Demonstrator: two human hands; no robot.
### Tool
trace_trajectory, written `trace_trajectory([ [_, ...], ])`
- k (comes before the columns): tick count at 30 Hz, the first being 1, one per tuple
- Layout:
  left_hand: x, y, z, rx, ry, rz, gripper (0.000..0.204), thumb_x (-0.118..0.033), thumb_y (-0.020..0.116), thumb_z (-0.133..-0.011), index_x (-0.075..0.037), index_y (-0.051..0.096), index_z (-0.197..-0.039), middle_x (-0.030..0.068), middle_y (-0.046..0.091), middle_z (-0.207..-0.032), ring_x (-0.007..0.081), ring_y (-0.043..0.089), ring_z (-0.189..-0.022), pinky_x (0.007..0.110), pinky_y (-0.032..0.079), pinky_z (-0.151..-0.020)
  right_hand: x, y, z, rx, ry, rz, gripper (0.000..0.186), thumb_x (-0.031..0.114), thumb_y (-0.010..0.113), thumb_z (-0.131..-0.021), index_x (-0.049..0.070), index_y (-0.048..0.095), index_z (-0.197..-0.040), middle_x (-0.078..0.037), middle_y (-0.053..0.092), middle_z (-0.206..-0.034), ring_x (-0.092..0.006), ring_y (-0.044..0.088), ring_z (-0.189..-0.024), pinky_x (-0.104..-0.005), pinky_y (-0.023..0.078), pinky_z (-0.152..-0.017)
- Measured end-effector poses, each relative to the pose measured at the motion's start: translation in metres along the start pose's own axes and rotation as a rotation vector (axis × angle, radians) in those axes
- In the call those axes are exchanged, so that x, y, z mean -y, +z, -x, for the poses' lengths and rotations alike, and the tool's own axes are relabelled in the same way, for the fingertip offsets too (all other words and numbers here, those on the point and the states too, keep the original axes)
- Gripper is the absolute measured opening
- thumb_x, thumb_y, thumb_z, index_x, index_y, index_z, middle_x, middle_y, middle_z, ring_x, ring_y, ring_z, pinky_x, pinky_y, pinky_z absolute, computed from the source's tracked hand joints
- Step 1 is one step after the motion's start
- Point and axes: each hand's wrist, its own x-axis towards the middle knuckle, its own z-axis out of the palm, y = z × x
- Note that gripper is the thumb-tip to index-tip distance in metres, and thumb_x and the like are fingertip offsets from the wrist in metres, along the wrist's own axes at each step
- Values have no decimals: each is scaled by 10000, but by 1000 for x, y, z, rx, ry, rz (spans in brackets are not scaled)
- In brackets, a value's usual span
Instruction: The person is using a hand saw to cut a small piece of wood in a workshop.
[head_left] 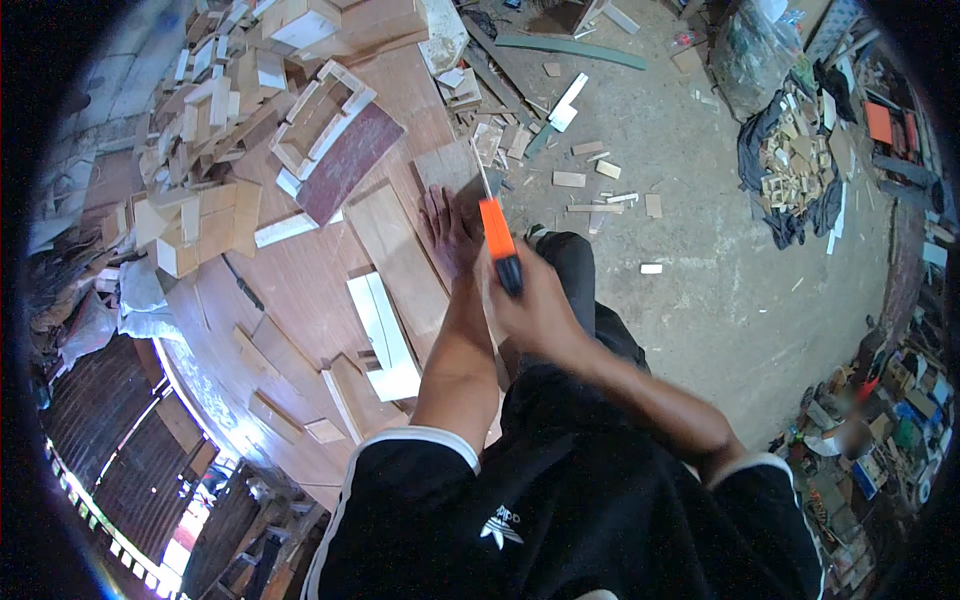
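My right hand (535, 302) is wrapped round the orange and black handle of a handsaw (495, 228). Edge-on, its blade shows as a thin line running away from the handle, along the right end of a flat wooden board (446, 168). The blade's contact with the wood is too fine to make out. On that board, near the edge of the work table, my left hand (452, 230) lies flat with its fingers stretched out. Part of the left hand is hidden behind the saw and right hand.
Beside my left arm, a long plank (392, 250) and a white-faced wood piece (382, 325) lie on the plywood table top (300, 285). A maroon-topped wooden piece (352, 165) and stacked wood frames (215, 110) stand farther left. Offcuts (569, 180) litter the concrete floor; a scrap-filled sack (790, 170) is at right.
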Motion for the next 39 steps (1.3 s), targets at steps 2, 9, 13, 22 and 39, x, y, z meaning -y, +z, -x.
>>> trace_trajectory([
  [2,-4,-6,-3,14,1,3,504,-280,507,-955,-61,509,-1410,149,432,-1522,322,373,-1431,512,269,-1183,25,-13,33,117,147,8,318,-26,562,-846,-11,543,-1163,-205,610,-892,-228,639,-894,-362,491,-821],
  [9,-6,-7,-5,5,30,36,500,-249,487,-951,-61,505,-1414,165,399,-1539,340,357,-1435,510,277,-1179,35,13,39,117,-102,-21,425,75,686,-796,-46,494,-1155,-338,597,-759,-524,609,-773,-514,485,-624],
  [13,3,6,-4,7,-17,92,499,-237,481,-949,-62,505,-1416,168,388,-1545,344,352,-1437,510,276,-1179,16,17,27,161,81,41,368,62,677,-777,-52,518,-1089,-337,593,-770,-519,604,-759,-525,468,-635],
  [22,-2,-5,-4,167,42,-52,553,-299,418,-981,-87,408,-1491,137,361,-1570,316,327,-1455,512,227,-1189,50,-8,90,64,124,-187,437,-67,573,-799,-10,538,-1232,-143,611,-872,-157,608,-875,-318,479,-811],
  [39,-8,-13,-6,228,-16,-23,567,-356,370,-994,-101,405,-1498,98,317,-1599,291,251,-1494,501,164,-1210,13,13,43,-178,-55,-16,324,-16,596,-817,-14,578,-1141,-138,611,-833,-225,636,-870,-352,491,-789],
])
